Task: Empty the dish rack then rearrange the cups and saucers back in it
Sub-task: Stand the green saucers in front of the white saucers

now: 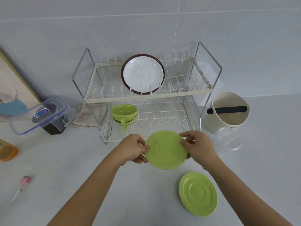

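Your left hand (135,148) and right hand (197,146) each grip opposite edges of a green saucer (166,150), held just before the rack (146,97); another saucer (197,193) lies on the worktop (97,176).

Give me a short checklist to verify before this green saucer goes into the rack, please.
1. Both hands grip the held saucer: left hand and right hand pinch opposite edges: ok.
2. Free slots on the dish rack upper tier, right of the white saucer: ok.
3. Lower tier free beside the green cups: ok.
4. Second green saucer lies flat on the counter, apart: ok.
5. Saucer dry: cannot tell.
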